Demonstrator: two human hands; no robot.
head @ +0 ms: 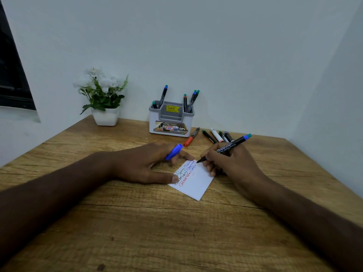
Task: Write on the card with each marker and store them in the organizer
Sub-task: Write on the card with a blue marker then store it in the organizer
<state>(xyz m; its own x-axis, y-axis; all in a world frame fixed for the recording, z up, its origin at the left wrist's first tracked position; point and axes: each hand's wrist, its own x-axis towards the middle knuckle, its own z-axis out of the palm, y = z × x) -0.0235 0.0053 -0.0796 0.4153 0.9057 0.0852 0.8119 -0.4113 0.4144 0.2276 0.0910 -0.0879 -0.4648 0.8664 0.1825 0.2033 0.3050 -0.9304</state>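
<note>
Right hand (231,163) grips marker (225,149), tip down-left on card's (193,183) far corner, tail toward table's far right corner. Left hand (145,163) pinches blue cap (173,152), thumb pressing card.

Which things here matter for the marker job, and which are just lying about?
In the job:
- card, pinned by left hand
- marker in right hand
- blue cap between left fingers
- organizer with stored markers
- loose markers on the table

Lying about:
- potted flowers
</note>
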